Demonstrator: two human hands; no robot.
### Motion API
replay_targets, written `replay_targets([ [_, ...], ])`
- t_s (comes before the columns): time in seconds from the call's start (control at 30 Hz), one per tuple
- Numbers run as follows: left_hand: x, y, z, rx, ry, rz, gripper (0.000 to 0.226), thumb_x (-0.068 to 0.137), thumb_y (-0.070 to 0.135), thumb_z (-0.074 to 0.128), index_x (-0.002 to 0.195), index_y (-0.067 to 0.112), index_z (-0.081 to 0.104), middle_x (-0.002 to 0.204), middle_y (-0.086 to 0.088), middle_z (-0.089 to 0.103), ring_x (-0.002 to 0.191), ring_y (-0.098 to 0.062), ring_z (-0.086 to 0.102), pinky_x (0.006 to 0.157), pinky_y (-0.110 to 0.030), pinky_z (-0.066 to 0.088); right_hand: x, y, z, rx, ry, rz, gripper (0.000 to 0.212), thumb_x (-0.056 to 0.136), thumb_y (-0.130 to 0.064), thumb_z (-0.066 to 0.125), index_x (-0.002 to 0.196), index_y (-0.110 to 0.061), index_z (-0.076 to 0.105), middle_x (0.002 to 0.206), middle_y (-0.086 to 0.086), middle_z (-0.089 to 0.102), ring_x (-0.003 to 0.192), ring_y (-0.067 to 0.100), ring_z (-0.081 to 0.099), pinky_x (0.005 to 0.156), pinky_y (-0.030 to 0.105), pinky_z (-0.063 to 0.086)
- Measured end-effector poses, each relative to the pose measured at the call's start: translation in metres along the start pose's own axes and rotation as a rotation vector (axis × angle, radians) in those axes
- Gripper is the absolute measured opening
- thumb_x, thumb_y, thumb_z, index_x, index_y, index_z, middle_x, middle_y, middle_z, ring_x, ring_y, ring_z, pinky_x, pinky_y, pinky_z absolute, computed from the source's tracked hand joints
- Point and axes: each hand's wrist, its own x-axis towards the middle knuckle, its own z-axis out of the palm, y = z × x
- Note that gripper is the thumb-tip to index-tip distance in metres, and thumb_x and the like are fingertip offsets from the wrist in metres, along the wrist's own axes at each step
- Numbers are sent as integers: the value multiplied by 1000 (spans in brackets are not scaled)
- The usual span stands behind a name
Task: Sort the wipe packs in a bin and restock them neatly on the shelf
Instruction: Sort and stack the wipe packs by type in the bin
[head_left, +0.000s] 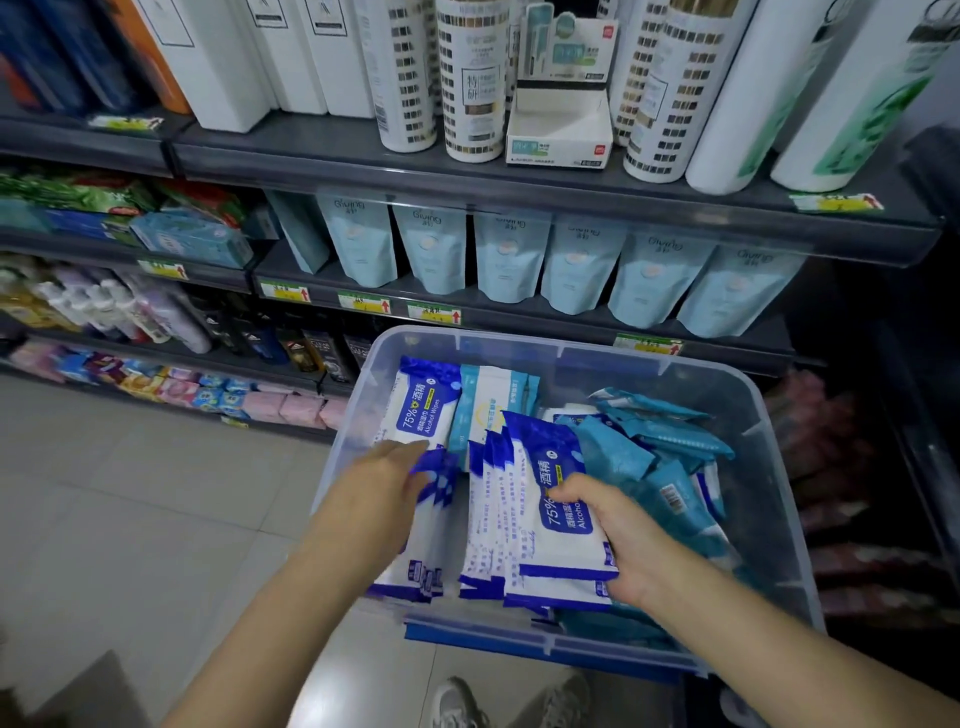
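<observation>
Shop aisle, right hand (623, 545) gripping wipe packs (563, 553)

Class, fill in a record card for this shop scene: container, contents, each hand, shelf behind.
container: clear plastic bin, in front of the shelves
contents: blue-and-white alcohol wipe packs upright at the left and middle; teal packs heaped at the right
left: left hand rests on the left row of packs; grip unclear
right: right hand grips the front pack, thumb across its face
shelf behind: pale blue pouches in a row
</observation>
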Motion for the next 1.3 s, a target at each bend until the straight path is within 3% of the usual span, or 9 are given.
replay_targets([
  [0.07,2,-18,3,153,-34,6,30,95,17,53,125,12,57,126,-5,56,110,-22,55,88,-25,42,9,2,5,-29,29,-7,33,76,-12,62,109,-7,62,92,17,72,77,31,69,79,48,54],
  [0.2,-1,-29,15,252,-127,-16,36,92,21,58,126,10,57,130,-5,53,114,-24,51,94,-29,40,31,18,20,-174,115,-93,49,81,-5,64,124,-20,45,103,16,70,86,31,69,68,43,58],
  [0.4,-4,-31,14,261,-139,-30,41,91,22,58,130,13,53,136,-1,47,119,-23,47,94,-26,36,57,39,40,-233,202,-95,55,82,-1,66,125,-17,34,99,10,66,72,20,67,52,29,53],
  [0.63,-7,-26,9,237,-179,-19,57,88,31,65,139,17,43,143,2,39,129,-18,38,102,-24,33,57,34,34,-288,103,-71,51,88,-5,63,127,-19,34,104,3,65,84,17,65,64,32,53],
  [0.8,-9,-23,11,193,-152,32,63,89,31,64,145,22,36,149,6,32,133,-15,31,104,-24,32,48,26,25,-466,66,-14,59,85,-16,69,133,-21,35,117,3,65,105,21,63,89,42,51],
  [0.9,-12,-19,13,160,-175,74,74,84,38,68,147,25,32,152,9,26,136,-13,25,107,-25,31,33,21,16,-653,-1,51,60,82,-11,71,124,-31,33,110,-6,64,100,16,60,80,37,52],
  [1.13,-12,-13,17,267,-200,97,75,83,37,69,147,27,30,152,8,25,136,-14,24,105,-22,31,34,33,16,-829,62,78,88,84,-11,68,146,-30,7,120,-3,57,101,13,53,64,21,46],
  [1.2,-13,-11,19,282,-203,92,74,85,37,67,147,26,29,152,8,24,137,-13,22,106,-22,31,44,34,22,-811,77,109,94,83,-11,69,147,-28,1,123,0,56,105,17,54,74,27,49],
  [1.3,-11,-8,19,315,-209,81,73,85,38,67,146,26,30,151,8,26,137,-14,24,105,-24,33,52,35,27,-772,76,127,103,79,-14,72,147,-26,-5,129,5,52,116,26,52,95,45,47],
])
